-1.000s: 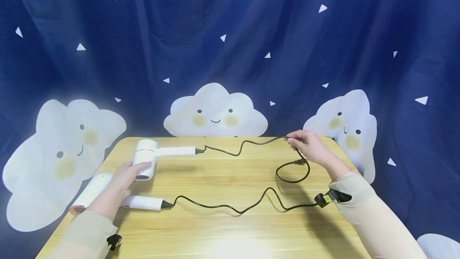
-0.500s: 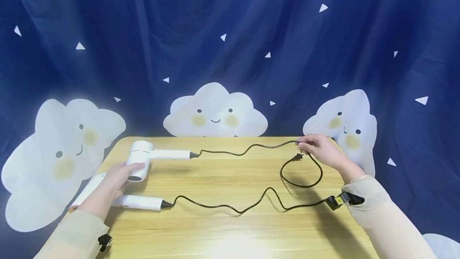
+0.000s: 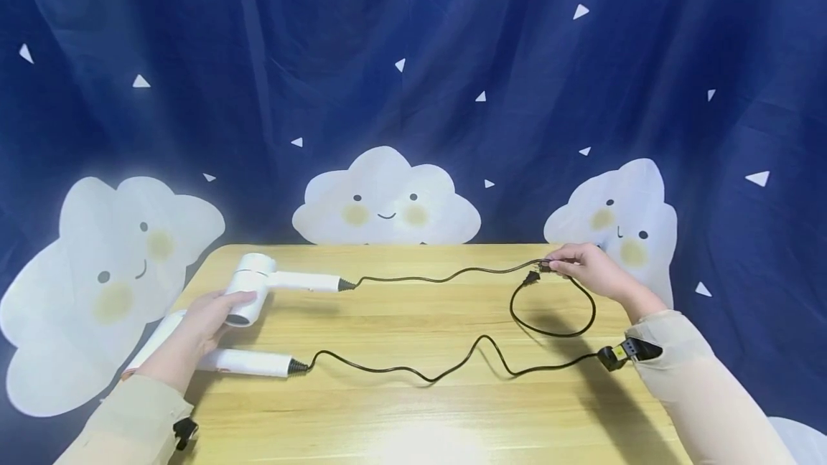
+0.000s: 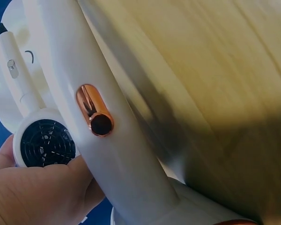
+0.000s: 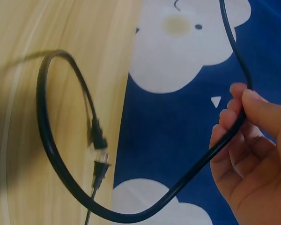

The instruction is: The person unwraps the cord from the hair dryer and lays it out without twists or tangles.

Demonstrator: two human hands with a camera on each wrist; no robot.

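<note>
My left hand (image 3: 209, 318) grips the head of a white hair dryer (image 3: 248, 282), whose handle points right. In the left wrist view that dryer's dark round grille (image 4: 48, 143) shows beside my hand. From its handle a black power cord (image 3: 446, 279) runs right to my right hand (image 3: 591, 269), which pinches it between thumb and fingers. Beyond the pinch the cord loops down and back to its plug (image 3: 532, 278). A second hair dryer (image 3: 248, 362) lies nearer, its head partly hidden by my left forearm; a copper switch (image 4: 94, 111) shows on its handle.
The second dryer's cord (image 3: 400, 369) winds across the wooden table (image 3: 362, 415) until the right wrist camera hides it. In the right wrist view another plug (image 5: 100, 171) sits near the looped cord's plug. A blue curtain (image 3: 400, 106) with cloud prints hangs behind.
My left hand and the held hair dryer have shifted left and slightly nearer. My right hand has moved right and slightly nearer, so the cord runs straighter and its loop has shifted right.
</note>
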